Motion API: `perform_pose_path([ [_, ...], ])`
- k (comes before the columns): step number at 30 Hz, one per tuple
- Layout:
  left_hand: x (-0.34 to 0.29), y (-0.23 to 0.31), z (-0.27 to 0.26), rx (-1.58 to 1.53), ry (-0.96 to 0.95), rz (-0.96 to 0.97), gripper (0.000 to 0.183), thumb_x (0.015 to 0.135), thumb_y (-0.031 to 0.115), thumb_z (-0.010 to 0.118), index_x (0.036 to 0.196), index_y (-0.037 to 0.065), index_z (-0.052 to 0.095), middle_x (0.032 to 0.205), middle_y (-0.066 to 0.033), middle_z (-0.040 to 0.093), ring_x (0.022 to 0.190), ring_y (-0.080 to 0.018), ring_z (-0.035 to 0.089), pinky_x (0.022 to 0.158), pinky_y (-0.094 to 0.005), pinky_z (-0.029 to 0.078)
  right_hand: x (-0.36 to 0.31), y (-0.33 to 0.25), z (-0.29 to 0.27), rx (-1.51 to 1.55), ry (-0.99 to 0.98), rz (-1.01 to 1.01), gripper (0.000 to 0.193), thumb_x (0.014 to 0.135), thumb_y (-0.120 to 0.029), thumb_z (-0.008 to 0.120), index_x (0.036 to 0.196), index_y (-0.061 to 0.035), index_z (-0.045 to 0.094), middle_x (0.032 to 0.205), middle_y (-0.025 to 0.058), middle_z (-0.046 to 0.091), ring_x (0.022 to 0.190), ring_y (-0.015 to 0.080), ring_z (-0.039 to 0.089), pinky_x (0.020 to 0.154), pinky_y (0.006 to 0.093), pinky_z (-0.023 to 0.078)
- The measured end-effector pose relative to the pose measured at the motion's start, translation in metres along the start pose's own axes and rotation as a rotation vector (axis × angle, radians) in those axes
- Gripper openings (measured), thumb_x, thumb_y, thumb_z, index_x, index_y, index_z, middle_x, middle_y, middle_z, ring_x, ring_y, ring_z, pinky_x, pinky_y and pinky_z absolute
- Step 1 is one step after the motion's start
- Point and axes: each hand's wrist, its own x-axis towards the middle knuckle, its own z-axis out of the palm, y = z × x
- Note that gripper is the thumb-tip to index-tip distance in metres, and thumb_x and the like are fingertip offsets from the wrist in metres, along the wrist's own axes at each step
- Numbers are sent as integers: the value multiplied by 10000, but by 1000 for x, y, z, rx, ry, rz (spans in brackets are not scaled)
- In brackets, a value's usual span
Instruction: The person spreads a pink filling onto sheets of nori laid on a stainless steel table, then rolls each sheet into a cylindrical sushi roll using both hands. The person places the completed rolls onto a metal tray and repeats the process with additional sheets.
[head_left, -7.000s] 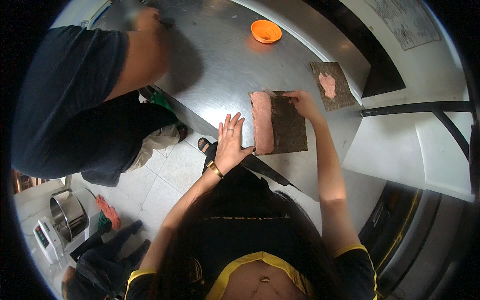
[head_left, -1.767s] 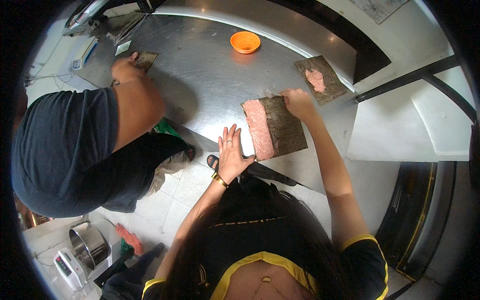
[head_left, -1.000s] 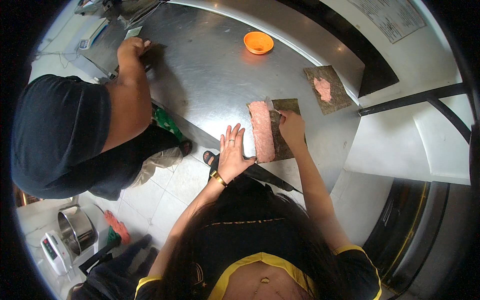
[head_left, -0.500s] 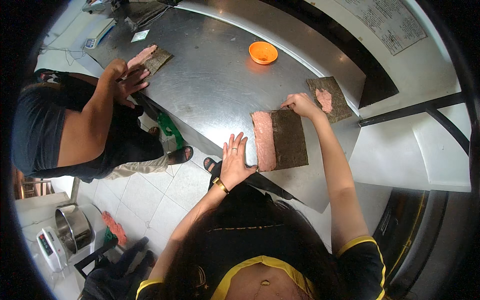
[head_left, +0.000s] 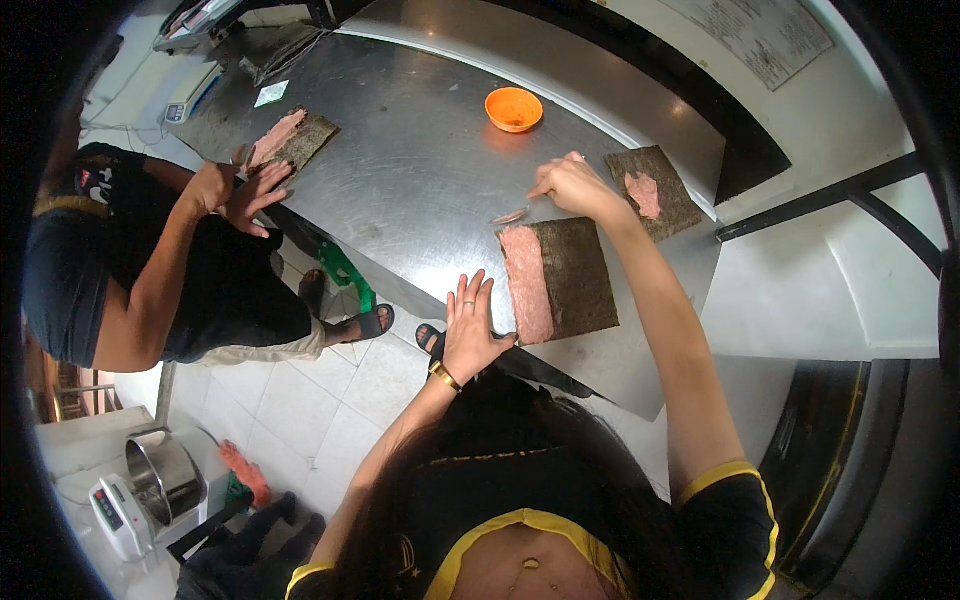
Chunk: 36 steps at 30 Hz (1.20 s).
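In front of me a dark seaweed sheet (head_left: pixel 582 282) lies flat on the steel table, with a band of pink paste (head_left: pixel 528 290) along its left side. My left hand (head_left: pixel 471 328) rests with fingers spread beside that edge, its thumb touching the sheet's near left corner. Beyond the far edge, my right hand (head_left: pixel 577 187) is closed on a thin utensil (head_left: pixel 511 216) whose tip carries some paste. Whether it is a spoon or a knife I cannot tell. At the right lies a second seaweed sheet (head_left: pixel 675 200) with a lump of pink paste (head_left: pixel 642 194) on it.
An orange bowl (head_left: pixel 514 109) stands toward the table's far edge. On the left a co-worker (head_left: pixel 150 250) bends over another paste-topped seaweed sheet (head_left: pixel 306 142). Behind them sits a scale (head_left: pixel 192 95). A metal mixing bowl (head_left: pixel 163 472) is at lower left.
My right hand has lifted off the sheet's far edge and moved away and slightly left, bringing the utensil into sight. My left hand stays at the sheet's corner.
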Motion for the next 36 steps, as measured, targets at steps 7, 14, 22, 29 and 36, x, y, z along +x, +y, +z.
perform_pose_path([
  [7, 1, 2, -1, 36, -22, 3, 972, 604, 318, 801, 1389, 33, 302, 1477, -164, 243, 1402, -401, 140, 1116, -570, 134, -48, -22, 36, -122, 96, 134, 335, 747, 11, 557, 918, -203, 751, 893, 3, 650, 968, 191, 576, 899, 352, 352],
  [14, 2, 2, -5, 74, -27, 28, 884, 638, 301, 781, 1359, 15, 357, 1440, -190, 296, 1367, -403, 217, 1106, -528, 187, -94, -31, 29, 176, 131, 77, 357, 734, 25, 547, 952, -180, 742, 854, 8, 630, 869, 192, 563, 867, 340, 349],
  [22, 46, -24, -25, -437, -66, -162, 463, 776, 141, 646, 1203, -12, 552, 1066, -187, 637, 975, -282, 619, 860, -360, 479, -117, -54, 44, 327, 164, 153, 351, 762, 32, 534, 1008, -133, 721, 928, 68, 641, 881, 245, 610, 795, 362, 445],
  [29, 108, -43, -15, -153, 88, -43, 230, 820, 108, 608, 1016, -3, 656, 905, -193, 663, 870, -330, 636, 791, -393, 500, -200, 5, 95, 888, 745, 755, 371, 769, 71, 535, 1075, -70, 692, 929, 103, 652, 775, 169, 607, 695, 274, 471],
  [36, 142, -35, -14, -21, 81, -72, 196, 847, 164, 602, 927, -1, 672, 840, -181, 682, 739, -330, 662, 712, -392, 517, -227, 78, 148, 846, 759, 1274, 338, 790, -60, 580, 1117, -52, 665, 972, 152, 646, 824, 245, 639, 732, 323, 489],
])
